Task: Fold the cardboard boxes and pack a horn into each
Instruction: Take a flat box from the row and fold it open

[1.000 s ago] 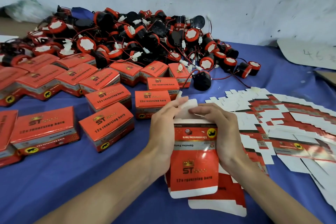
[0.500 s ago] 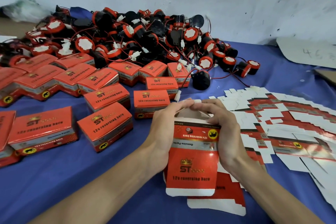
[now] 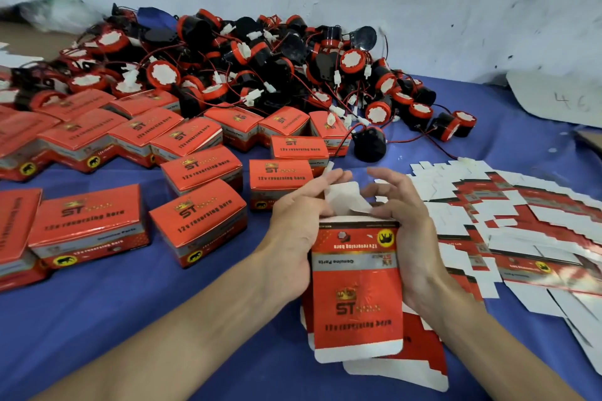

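I hold a half-folded red cardboard box (image 3: 356, 286) upright in front of me, its printed face toward me and its open end pointing away. My left hand (image 3: 293, 231) grips its left side, fingers reaching over the far end. My right hand (image 3: 407, 228) holds its right side, fingers arched above a white end flap (image 3: 343, 200) that stands up between both hands. A big pile of black-and-red horns (image 3: 260, 58) with red wires lies at the back of the table.
Several closed red boxes (image 3: 198, 218) stand in rows on the blue cloth (image 3: 114, 312) to the left. Flat unfolded box blanks (image 3: 521, 228) fan out on the right, one lying under the held box. A white wall runs behind.
The fingers of both hands, pressed together over the box's far end before, have spread apart, and the white end flap now stands up between them.
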The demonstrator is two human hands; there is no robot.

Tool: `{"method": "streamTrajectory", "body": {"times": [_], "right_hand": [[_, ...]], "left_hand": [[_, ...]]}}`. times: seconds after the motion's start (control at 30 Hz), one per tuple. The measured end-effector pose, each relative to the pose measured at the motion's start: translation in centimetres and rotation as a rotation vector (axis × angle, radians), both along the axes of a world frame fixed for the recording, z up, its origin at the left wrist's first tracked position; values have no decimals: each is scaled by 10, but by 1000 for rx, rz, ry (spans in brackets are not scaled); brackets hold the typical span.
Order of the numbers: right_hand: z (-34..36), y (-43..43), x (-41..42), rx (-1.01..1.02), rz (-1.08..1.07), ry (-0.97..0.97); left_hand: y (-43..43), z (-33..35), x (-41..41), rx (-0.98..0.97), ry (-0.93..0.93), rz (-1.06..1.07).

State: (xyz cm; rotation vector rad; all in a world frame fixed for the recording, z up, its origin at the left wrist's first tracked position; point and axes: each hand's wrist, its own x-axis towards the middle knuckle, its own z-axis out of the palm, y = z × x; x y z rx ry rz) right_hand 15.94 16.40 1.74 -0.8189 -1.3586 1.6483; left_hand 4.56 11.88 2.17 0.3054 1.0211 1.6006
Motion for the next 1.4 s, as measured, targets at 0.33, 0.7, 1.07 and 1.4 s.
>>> {"method": "streamTrajectory", "body": {"times": [0.33,0.7,1.07,1.4], "right_hand": [[-7,-8,9,638,121,-82],[-2,-4,6,530,-230,-16],[-10,-10,4,446,41,2],[-11,-14,1,597,-103,-73]], "left_hand": [[-12,3,0,163,280,152],[-28,-18,17,462,888,122],[-20,-15,2,285,891,478],[-23,-9,13,420,627,191]]}}
